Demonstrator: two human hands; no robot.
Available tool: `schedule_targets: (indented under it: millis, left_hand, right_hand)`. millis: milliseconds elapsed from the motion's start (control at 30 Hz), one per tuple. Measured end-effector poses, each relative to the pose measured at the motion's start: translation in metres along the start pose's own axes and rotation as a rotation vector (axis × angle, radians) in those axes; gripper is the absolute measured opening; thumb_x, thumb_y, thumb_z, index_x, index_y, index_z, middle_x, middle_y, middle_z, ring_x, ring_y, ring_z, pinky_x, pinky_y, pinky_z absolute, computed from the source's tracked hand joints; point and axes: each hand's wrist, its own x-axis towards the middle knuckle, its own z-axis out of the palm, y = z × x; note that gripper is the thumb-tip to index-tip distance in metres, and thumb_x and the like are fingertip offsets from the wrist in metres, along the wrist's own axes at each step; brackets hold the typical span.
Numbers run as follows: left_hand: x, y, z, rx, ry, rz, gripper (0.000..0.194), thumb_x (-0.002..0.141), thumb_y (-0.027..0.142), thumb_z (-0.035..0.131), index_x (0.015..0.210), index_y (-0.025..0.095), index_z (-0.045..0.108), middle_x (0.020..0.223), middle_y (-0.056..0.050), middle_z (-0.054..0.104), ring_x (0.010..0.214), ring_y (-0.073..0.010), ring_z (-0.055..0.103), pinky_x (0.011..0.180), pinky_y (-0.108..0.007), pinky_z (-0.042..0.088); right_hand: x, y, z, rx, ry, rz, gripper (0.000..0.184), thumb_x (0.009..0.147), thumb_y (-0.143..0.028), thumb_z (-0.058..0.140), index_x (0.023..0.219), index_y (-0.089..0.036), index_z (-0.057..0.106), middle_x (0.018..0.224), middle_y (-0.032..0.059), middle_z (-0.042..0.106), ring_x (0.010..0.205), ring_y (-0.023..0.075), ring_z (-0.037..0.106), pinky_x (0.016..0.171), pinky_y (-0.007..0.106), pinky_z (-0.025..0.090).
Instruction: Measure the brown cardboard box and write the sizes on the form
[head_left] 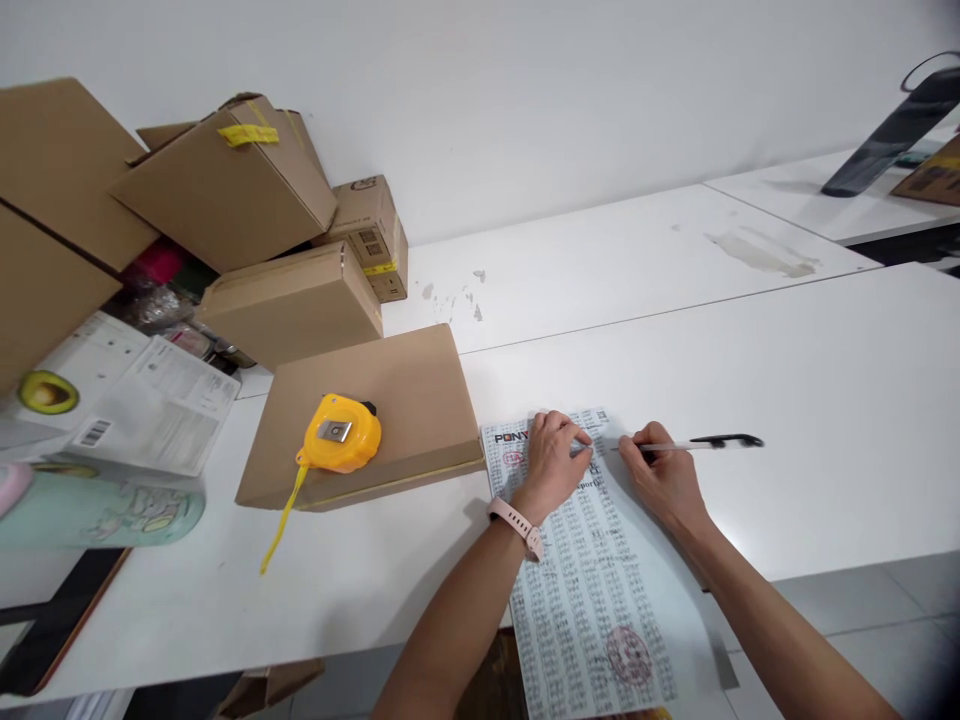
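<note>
A printed sheet of paper, covered in repeated small print and bearing a round reddish stamp, lies on the white table and hangs past its front edge. My left hand rests on its upper part, fingers bent and thumb apart from the index finger, with nothing visible between them. On that wrist is a pale pink band. Just right of it, my right hand is closed around a pen. The pen's black-capped end points right, and its tip points left beside the sheet's upper right edge.
Left of the paper, a yellow tape measure sits on a flat cardboard box. Several more cartons are stacked behind it. A mint-green bottle lies at the left, and a dark bottle stands at the far right.
</note>
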Motion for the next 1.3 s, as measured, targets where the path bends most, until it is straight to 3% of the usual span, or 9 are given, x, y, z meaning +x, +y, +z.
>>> schedule_targets:
  millis: [200,300,400,567,767,867,967,1100,1300]
  left_hand:
    - [-0.008,0.029,-0.015,0.029,-0.005,0.0,0.017,0.078,0.007,0.077,0.081,0.022,0.069,0.094,-0.005,0.065,0.103,-0.0253,0.06,0.1,-0.043,0.051]
    - [-0.039,0.065,-0.054,0.005,0.056,0.124,0.016,0.084,0.014,0.075,0.097,0.024,0.07,0.107,-0.006,0.069,0.107,-0.024,0.064,0.1,-0.041,0.053]
    - [-0.078,0.087,-0.112,0.062,0.32,0.274,0.015,0.095,0.021,0.064,0.108,0.026,0.068,0.119,-0.008,0.067,0.114,-0.0252,0.062,0.103,-0.043,0.051]
    - [-0.111,0.06,-0.211,0.398,0.788,0.064,0.026,0.091,0.025,0.067,0.116,0.027,0.061,0.132,-0.013,0.059,0.128,-0.0333,0.051,0.112,-0.055,0.038]
    - [-0.099,0.023,-0.253,0.065,0.652,-0.212,0.07,0.07,0.027,0.08,0.131,0.021,0.046,0.137,-0.016,0.057,0.134,-0.0395,0.048,0.113,-0.056,0.035]
    - [-0.101,0.029,-0.252,-0.092,0.589,-0.205,0.058,0.08,0.04,0.069,0.129,0.02,0.044,0.121,-0.015,0.066,0.111,-0.032,0.066,0.097,-0.05,0.05]
    - [-0.111,0.044,-0.252,-0.478,0.355,-0.159,0.057,0.085,0.055,0.055,0.128,0.019,0.046,0.106,-0.013,0.072,0.092,-0.0287,0.072,0.083,-0.045,0.056]
    - [-0.124,0.058,-0.259,-0.894,0.082,-0.131,0.069,0.074,0.053,0.072,0.13,0.021,0.046,0.107,-0.011,0.072,0.096,-0.0292,0.072,0.086,-0.042,0.055]
    - [-0.129,0.055,-0.277,-0.843,0.084,-0.145,0.072,0.067,0.05,0.081,0.125,0.023,0.049,0.12,-0.012,0.067,0.103,-0.028,0.07,0.092,-0.042,0.054]
  right_hand:
    - [0.002,0.002,-0.002,-0.083,0.168,-0.121,0.026,0.09,-0.038,0.049,0.106,-0.023,0.062,0.097,0.008,0.063,0.086,0.0254,0.059,0.071,0.037,0.045]
    - [0.008,0.016,0.001,-0.228,0.118,-0.285,0.032,0.084,-0.026,0.046,0.106,-0.026,0.07,0.097,0.0126,0.061,0.094,0.0334,0.058,0.075,0.044,0.043]
    - [0.017,0.033,0.01,-0.305,0.11,-0.355,0.04,0.08,-0.022,0.049,0.113,-0.028,0.071,0.098,0.0163,0.063,0.091,0.0383,0.058,0.077,0.05,0.041]
    - [0.014,0.022,0.011,-0.217,0.253,-0.397,0.046,0.091,-0.035,0.04,0.131,-0.03,0.061,0.106,0.0197,0.062,0.104,0.0465,0.057,0.072,0.054,0.042]
    - [-0.014,-0.067,-0.004,-0.123,0.369,-0.493,0.041,0.098,-0.047,0.035,0.127,-0.034,0.061,0.117,0.0158,0.064,0.102,0.0417,0.061,0.07,0.052,0.045]
    - [-0.028,-0.114,-0.002,0.059,0.215,-0.49,0.036,0.096,-0.049,0.044,0.118,-0.032,0.066,0.115,0.0145,0.068,0.092,0.0345,0.065,0.066,0.047,0.048]
    - [-0.04,-0.16,0.009,0.335,-0.2,-0.311,0.041,0.09,-0.06,0.053,0.107,-0.028,0.072,0.104,0.0121,0.074,0.089,0.0305,0.068,0.071,0.043,0.054]
    - [-0.052,-0.213,0.027,0.643,-0.728,-0.1,0.058,0.087,-0.073,0.052,0.09,-0.02,0.075,0.094,0.0131,0.074,0.086,0.0258,0.068,0.075,0.039,0.056]
    - [-0.06,-0.248,0.046,0.645,-0.869,-0.041,0.051,0.079,-0.067,0.07,0.066,-0.018,0.065,0.068,0.0043,0.064,0.065,0.0153,0.059,0.065,0.03,0.051]
